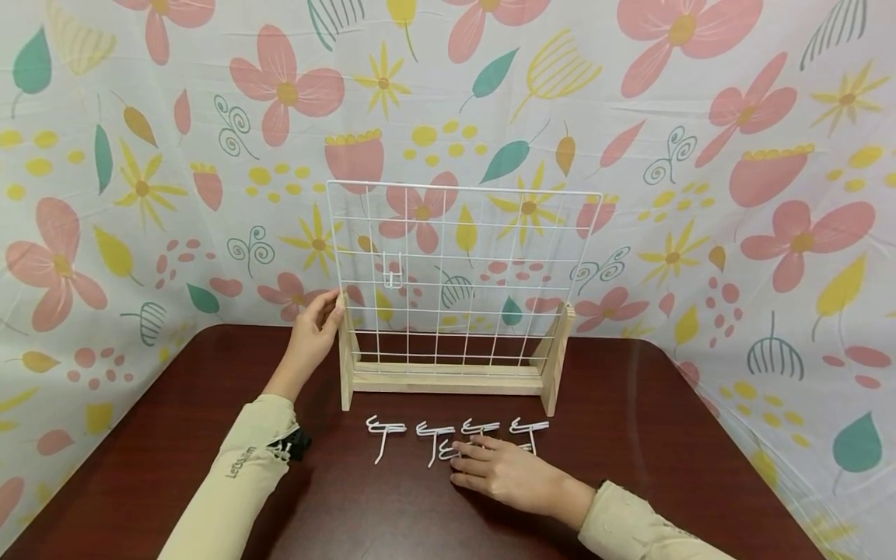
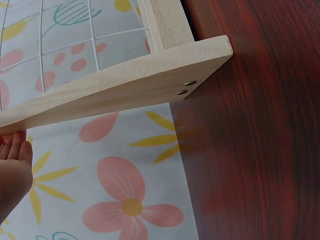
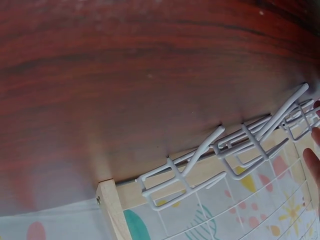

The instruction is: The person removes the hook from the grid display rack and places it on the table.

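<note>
A white wire grid panel (image 1: 465, 188) stands upright in a light wooden stand (image 1: 448, 383). My left hand (image 1: 320, 323) holds the top of the stand's left side piece (image 2: 120, 82), its fingers at the wood's edge in the left wrist view. One white wire hook (image 1: 393, 280) hangs on the grid's upper left. Before the stand, several white hooks (image 1: 386, 428) lie in a row on the table. Over the right part of them is my right hand (image 1: 514, 474), palm down with fingers extended. A nearer hook (image 1: 445, 451) shows at its fingertips, partly hidden.
Everything stands on a dark red-brown wooden table (image 1: 378, 513). Behind and at both sides hangs a white cloth (image 1: 448, 93) printed with flowers and leaves. The stand's right side piece (image 1: 558, 362) rises behind the row of hooks.
</note>
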